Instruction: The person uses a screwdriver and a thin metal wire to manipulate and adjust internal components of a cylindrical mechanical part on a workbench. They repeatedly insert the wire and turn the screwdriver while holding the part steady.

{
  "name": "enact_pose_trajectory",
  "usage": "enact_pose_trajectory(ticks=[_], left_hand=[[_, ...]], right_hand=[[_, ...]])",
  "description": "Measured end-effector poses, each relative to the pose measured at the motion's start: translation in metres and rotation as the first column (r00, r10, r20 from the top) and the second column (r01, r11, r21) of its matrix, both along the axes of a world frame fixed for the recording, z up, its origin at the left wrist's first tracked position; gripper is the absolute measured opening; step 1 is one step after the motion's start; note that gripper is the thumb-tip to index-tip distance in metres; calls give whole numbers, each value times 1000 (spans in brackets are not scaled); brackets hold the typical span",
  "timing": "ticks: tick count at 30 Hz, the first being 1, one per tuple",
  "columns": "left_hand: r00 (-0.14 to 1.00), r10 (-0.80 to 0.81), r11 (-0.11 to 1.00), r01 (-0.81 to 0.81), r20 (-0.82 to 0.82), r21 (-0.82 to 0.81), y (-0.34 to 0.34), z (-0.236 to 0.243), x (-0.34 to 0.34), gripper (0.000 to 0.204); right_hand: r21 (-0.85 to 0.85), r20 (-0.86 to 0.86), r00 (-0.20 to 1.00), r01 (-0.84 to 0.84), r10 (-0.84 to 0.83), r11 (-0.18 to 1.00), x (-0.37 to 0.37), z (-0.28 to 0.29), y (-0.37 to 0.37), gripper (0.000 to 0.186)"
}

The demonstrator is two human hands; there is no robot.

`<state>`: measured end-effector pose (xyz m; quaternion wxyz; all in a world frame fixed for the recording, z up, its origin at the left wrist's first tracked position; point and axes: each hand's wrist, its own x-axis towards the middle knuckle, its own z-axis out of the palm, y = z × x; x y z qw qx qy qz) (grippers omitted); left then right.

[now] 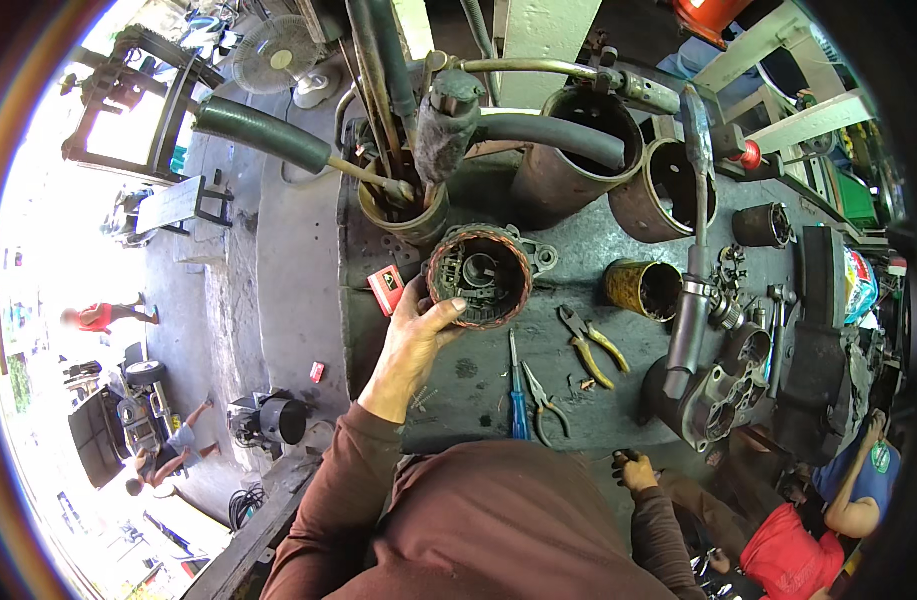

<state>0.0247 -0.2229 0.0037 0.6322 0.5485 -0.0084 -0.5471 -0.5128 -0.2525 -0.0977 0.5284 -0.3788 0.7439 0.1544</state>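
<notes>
Copper-wound round alternator stator housing (478,275) stands tilted on the dark greasy tabletop (578,260), the left hand (418,335) with its grip clamped on the lower rim. Right hand (638,470) rests low at the tabletop's edge, closed on something small I cannot identify. Yellow-handled pliers (590,345), a blue screwdriver (516,395) and a second housing (713,385) lie nearby; the unit looks dismantled, reassembly not begun.

Stator (478,273): round, ring of copper-brown windings around a dark metal core, hollow middle. Tilted up on edge, open face toward the camera. Held at its lower-left rim in the left grip (418,335), thumb across the winding edge, just above the desk (578,250).
</notes>
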Motion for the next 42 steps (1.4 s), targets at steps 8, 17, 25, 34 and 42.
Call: enact_pose_trajectory(ticks=[8,17,25,34,42], left_hand=[[997,67,998,-66,41,-15,-20,0,-7,72],[978,121,992,-125,169,12,-20,5,-16,51],[958,43,999,-47,283,5,30,32,-21,58],[986,-37,954,-14,164,299,105,64,-55,55],[988,-120,905,69,98,419,134,60,-70,48]], right_hand=[[-50,68,998,6,-2,999,8,-14,-3,35],[-38,83,996,12,-9,999,-1,-22,14,35],[-49,105,994,27,-22,998,-9,-27,28,32],[-70,132,991,0,9,998,-17,-36,43,34],[-23,170,983,-68,71,997,-26,-47,82,33]])
